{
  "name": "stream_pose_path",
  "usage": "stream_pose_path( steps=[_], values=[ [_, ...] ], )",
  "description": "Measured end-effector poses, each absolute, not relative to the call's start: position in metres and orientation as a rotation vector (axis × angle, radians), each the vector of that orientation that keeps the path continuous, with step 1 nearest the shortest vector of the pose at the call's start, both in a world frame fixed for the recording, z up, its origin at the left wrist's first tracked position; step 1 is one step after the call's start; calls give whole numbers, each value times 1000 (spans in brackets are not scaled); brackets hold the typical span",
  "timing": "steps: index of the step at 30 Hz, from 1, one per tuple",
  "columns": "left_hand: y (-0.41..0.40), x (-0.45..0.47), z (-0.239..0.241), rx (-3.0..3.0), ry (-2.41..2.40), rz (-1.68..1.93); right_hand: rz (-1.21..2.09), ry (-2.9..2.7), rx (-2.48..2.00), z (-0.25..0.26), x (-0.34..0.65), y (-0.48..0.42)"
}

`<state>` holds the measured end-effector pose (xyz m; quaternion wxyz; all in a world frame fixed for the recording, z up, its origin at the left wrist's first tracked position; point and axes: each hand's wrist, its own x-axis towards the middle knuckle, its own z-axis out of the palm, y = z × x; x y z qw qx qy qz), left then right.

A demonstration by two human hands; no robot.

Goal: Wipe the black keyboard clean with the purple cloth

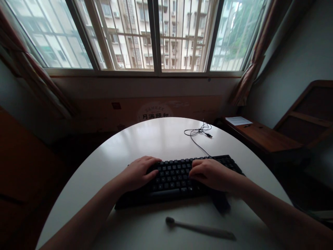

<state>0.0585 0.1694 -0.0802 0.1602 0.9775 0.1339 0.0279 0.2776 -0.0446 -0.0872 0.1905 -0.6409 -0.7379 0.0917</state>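
A black keyboard [171, 173] lies on the white round table [125, 139]. My left hand [140, 172] rests over its left end, fingers stretched out towards the far edge and thumb apart on the keys. Over the keys right of the middle, my right hand [208, 172] has its fingers curled together. What they pinch is mostly hidden; something dark shows at the fingertips. Below that wrist, a dark, soft-looking piece [221, 203] hangs past the keyboard's front edge; whether the fingers hold it is unclear. Nearer me lies a grey toothbrush [200, 229], bristle head to the left.
The keyboard's thin black cable [199, 132] lies loosely coiled behind it, with its USB plug [209, 135]. Right of the table stands a wooden side surface [273, 137] with white paper [238, 121]. A barred window [156, 38] and curtains [249, 80] are beyond.
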Motion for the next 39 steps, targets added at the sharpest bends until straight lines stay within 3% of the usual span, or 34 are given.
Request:
stream_pose_path(
  steps=[24, 39],
  values=[
    [172, 59, -82, 2782, 367, 96, 195, -2004, -1717, -73, 312, -54],
    [173, 60, -83, 2782, 364, 86, 641, -2078, -1805, -68, 320, -63]
  ],
)
